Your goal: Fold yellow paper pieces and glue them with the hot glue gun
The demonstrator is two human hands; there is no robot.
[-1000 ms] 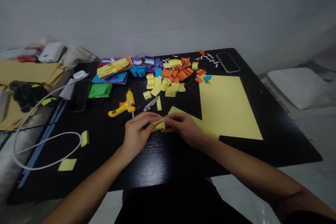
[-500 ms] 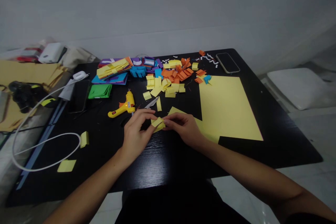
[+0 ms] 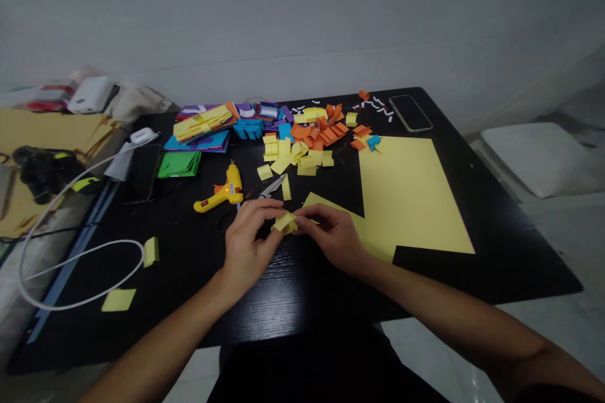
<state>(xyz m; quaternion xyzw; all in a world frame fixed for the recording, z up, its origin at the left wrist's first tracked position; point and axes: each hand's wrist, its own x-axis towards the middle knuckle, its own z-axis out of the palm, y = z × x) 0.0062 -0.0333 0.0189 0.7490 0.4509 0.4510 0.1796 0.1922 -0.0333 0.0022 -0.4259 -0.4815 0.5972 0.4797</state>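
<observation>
Both left hand [image 3: 248, 249] and right hand [image 3: 341, 240] pinch yellow paper [image 3: 285, 222] near the glue gun [image 3: 227, 188]; likely light, creasable, I'd hold its edges.

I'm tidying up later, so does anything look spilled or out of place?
Mildly: thin white paper scraps lie strewn beside the dark-screened rectangular phone, like stray offcuts. A looped white cable sprawls over the left edge of the black table. The small yellow paper piece between the left hand and right hand shows no clear damage.
</observation>
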